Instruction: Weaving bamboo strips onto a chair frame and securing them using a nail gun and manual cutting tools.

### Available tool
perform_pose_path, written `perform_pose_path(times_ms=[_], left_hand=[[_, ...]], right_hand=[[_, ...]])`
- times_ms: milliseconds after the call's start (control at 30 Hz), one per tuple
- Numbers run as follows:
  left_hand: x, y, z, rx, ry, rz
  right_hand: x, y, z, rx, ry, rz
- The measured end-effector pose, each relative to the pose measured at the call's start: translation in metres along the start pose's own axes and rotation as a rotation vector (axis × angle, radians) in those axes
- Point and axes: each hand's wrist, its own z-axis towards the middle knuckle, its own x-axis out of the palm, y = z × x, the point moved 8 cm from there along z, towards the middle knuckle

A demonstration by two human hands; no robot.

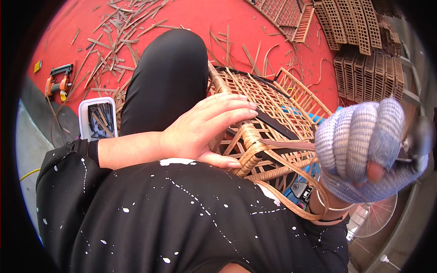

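Rattan weaving workshop. Red floor (200,18) littered with cane offcuts (116,41), stacked lattice panels (364,68) along the edge, orange nail gun (58,82) on the floor, half-woven wicker frame (268,118) on the lap.

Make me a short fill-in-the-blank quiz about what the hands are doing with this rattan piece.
1. The right hand wears a knitted ____.
2. The bare left hand rests on the woven rattan frame, which lies across the person's ____.
3. The right hand pulls a flat rattan ____ taut from the wrapped corner.
4. The floor under the scattered offcuts is ____.

Missing words: glove; lap; strip; red
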Motion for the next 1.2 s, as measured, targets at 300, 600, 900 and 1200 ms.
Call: perform_pose_path(times_ms=[300, 600, 900, 1200], left_hand=[[0.003, 0.002, 0.001, -0.033, 0.007, -0.027], [0.002, 0.006, 0.005, -0.031, 0.015, -0.052], [0.003, 0.006, 0.002, -0.03, 0.005, -0.044], [-0.002, 0.004, 0.001, -0.03, -0.012, -0.065]], right_hand=[[-0.01, 0.061, -0.031, -0.253, -0.006, -0.014], [0.005, 0.013, -0.039, 0.161, 0.415, -1.42], [0.029, -0.037, -0.044, 0.438, 0.684, -2.065], [0.015, -0.042, -0.049, 0.252, 0.643, -1.958]])
